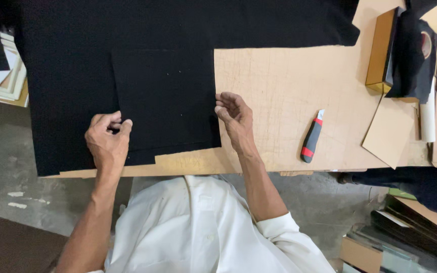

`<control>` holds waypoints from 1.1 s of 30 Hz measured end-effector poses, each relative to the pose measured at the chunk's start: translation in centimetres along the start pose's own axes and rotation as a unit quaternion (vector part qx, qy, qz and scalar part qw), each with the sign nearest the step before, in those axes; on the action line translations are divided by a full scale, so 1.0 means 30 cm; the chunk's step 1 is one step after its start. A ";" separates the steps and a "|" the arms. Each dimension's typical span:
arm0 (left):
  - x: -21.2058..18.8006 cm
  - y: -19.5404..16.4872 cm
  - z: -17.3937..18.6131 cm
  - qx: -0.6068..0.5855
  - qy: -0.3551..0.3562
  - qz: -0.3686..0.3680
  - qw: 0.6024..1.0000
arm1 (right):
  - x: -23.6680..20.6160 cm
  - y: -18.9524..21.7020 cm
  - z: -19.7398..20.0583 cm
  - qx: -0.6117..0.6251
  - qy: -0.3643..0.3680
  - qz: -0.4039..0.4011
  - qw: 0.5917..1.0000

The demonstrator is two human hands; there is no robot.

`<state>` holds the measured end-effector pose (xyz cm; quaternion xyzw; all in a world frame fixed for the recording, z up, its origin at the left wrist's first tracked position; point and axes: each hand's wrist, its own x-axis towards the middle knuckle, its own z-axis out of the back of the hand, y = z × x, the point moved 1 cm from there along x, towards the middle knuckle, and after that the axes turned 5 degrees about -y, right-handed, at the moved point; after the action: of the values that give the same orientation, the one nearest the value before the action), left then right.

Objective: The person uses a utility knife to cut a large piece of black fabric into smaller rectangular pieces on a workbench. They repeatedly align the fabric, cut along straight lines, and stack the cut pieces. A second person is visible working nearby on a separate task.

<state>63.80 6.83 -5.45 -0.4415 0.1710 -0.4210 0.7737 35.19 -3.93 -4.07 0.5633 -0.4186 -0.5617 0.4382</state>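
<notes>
A square black piece of fabric (165, 98) lies on top of a larger black sheet (72, 76) on a brown cardboard-covered table (279, 91). My left hand (108, 141) pinches the square piece at its left edge, fingers closed on it. My right hand (234, 117) holds the square's right edge with curled fingertips. Both hands sit near the table's front edge.
A black-and-red utility knife (312, 137) lies to the right of my right hand. A loose cardboard piece (389, 132), a tan box (381, 48) and dark cloth (413, 55) sit at far right. Stacked frames (11, 81) stand at left, boards (416, 227) on the floor.
</notes>
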 end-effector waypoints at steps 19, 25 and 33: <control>-0.012 0.018 -0.002 0.023 0.025 -0.015 0.999 | 0.006 0.017 0.006 -0.025 0.005 -0.011 1.000; 0.029 0.012 0.033 -0.063 0.037 0.048 0.996 | -0.064 0.020 0.318 -0.210 -0.156 0.201 0.944; 0.174 0.005 0.200 0.065 0.004 -0.230 0.971 | -0.182 -0.171 0.736 -0.608 -0.312 0.092 0.724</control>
<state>70.76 5.93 -1.72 -0.4163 0.0404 -0.5994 0.6825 12.91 2.19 -7.23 -0.0726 -0.1499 -0.7965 0.5813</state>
